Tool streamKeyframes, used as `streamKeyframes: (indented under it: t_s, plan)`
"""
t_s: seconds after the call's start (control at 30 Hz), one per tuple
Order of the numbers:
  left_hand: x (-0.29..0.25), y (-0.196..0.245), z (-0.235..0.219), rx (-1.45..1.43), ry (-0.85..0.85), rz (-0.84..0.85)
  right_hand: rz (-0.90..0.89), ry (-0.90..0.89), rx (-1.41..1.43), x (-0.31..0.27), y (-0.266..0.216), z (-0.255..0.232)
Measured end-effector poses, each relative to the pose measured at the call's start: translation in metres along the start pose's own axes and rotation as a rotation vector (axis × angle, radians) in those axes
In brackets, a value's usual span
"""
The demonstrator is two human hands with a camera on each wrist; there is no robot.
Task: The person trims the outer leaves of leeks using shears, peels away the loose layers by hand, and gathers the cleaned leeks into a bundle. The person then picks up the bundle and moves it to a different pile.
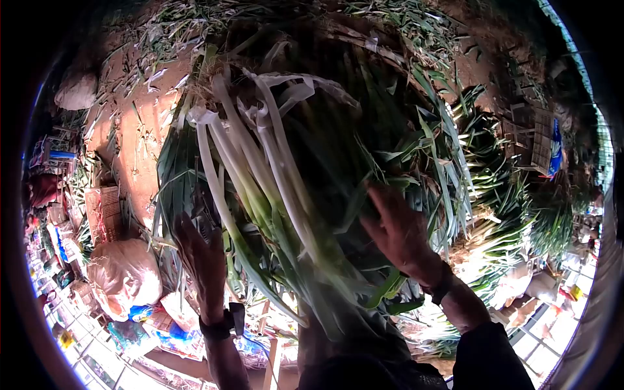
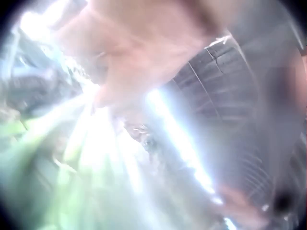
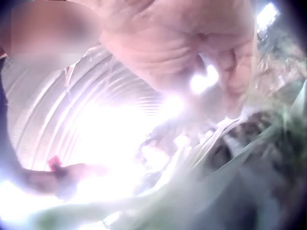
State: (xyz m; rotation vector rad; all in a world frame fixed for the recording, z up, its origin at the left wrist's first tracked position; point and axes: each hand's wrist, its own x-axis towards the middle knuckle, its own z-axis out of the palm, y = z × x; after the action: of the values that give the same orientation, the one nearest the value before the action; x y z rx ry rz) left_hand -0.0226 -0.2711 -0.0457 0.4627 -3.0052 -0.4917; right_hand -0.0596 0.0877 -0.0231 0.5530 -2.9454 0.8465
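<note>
Long leeks with white stalks (image 1: 250, 159) and green leaves lie in a bundle between the two hands in the head view, roots toward the top. The left hand (image 1: 203, 266) is at the bundle's left side, fingers extended. To the right, the right hand (image 1: 400, 234) has its fingers spread near dark green leaves; contact is unclear. Blurred green and white stalks (image 2: 72, 158) run below the left hand (image 2: 139, 43) in the left wrist view. In the right wrist view, the right hand (image 3: 192, 43) hangs over blurred leaves (image 3: 240, 163), its fingertips partly lost in glare.
More leeks (image 1: 494, 188) are piled at the right, near a crate (image 1: 543, 140). On the left are a wicker basket (image 1: 104, 211) and a large pale sack (image 1: 125, 276). Leaf scraps litter the brown ground (image 1: 140, 140). A ribbed curved covering (image 3: 43, 110) rises behind.
</note>
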Motion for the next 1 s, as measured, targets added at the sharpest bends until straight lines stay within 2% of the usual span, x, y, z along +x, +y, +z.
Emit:
streamKeyframes:
  t_s: [0.03, 0.07, 0.1, 0.13, 0.17, 0.2, 0.23, 0.27, 0.3, 0.33, 0.37, 0.43, 0.5, 0.53, 0.57, 0.63, 0.7, 0.77, 0.83, 0.9, 0.93, 0.97, 1.0]
  plan:
    - [0.0, 0.022, -0.001, -0.075, 0.094, 0.157, 0.096, 0.091, 0.014, 0.01, 0.017, -0.001]
    - [-0.005, 0.039, 0.01, -0.108, 0.1, 0.245, 0.095, 0.092, 0.015, 0.018, 0.038, 0.003]
    - [-0.008, 0.067, 0.018, -0.261, 0.092, 0.298, 0.167, -0.029, 0.037, 0.024, 0.062, 0.013]
    - [-0.009, 0.096, 0.019, -0.217, 0.018, 0.379, 0.241, -0.15, 0.058, 0.022, 0.082, 0.021]
    - [-0.01, 0.122, 0.021, -0.245, -0.082, 0.445, 0.242, -0.144, 0.057, 0.016, 0.093, 0.028]
    - [-0.012, 0.137, 0.036, -0.253, -0.2, 0.516, 0.165, -0.199, -0.044, 0.011, 0.101, 0.036]
    - [-0.01, 0.143, 0.044, -0.246, -0.196, 0.514, 0.084, -0.254, -0.14, 0.012, 0.102, 0.037]
    - [-0.009, 0.146, 0.05, -0.138, -0.306, 0.569, 0.081, -0.259, -0.132, 0.009, 0.107, 0.031]
    - [-0.011, 0.148, 0.056, -0.033, -0.421, 0.63, 0.133, -0.389, -0.033, 0.005, 0.107, 0.012]
    - [-0.011, 0.148, 0.061, -0.036, -0.428, 0.638, 0.188, -0.512, 0.06, 0.001, 0.112, -0.009]
    - [-0.01, 0.144, 0.065, -0.078, -0.417, 0.625, 0.194, -0.513, 0.057, -0.006, 0.121, -0.025]
    - [-0.012, 0.136, 0.07, -0.118, -0.426, 0.606, 0.415, -0.747, 0.455, -0.03, 0.136, -0.053]
    - [-0.013, 0.132, 0.074, -0.085, -0.396, 0.626, 0.159, -0.557, 0.578, -0.059, 0.141, -0.083]
    - [-0.012, 0.133, 0.076, -0.091, -0.405, 0.632, 0.293, -0.666, 0.795, -0.058, 0.145, -0.099]
    - [-0.011, 0.133, 0.078, -0.06, -0.426, 0.632, 0.475, -0.599, 0.796, -0.097, 0.166, -0.1]
    - [-0.012, 0.133, 0.081, -0.035, -0.468, 0.638, 0.667, -0.564, 0.671, -0.099, 0.149, -0.141]
    - [-0.011, 0.131, 0.082, -0.025, -0.483, 0.621, 1.099, -0.409, 0.789, -0.123, 0.164, -0.175]
    - [-0.011, 0.131, 0.081, -0.021, -0.481, 0.636, 1.083, -0.029, 0.725, -0.192, 0.213, -0.211]
    - [-0.009, 0.134, 0.082, -0.026, -0.466, 0.654, 1.297, 0.333, 0.764, -0.299, 0.297, -0.261]
    - [-0.009, 0.135, 0.082, -0.037, -0.42, 0.672, 0.659, 0.321, -0.324, -0.415, 0.322, -0.31]
    - [-0.01, 0.136, 0.083, -0.035, -0.424, 0.675, 1.148, 0.484, -0.106, -0.487, 0.36, -0.352]
    - [-0.01, 0.136, 0.084, -0.055, -0.44, 0.658, 1.605, 0.742, 0.122, -0.541, 0.386, -0.388]
    - [-0.008, 0.135, 0.083, -0.067, -0.45, 0.632, 1.188, 0.451, -0.483, -0.641, 0.439, -0.404]
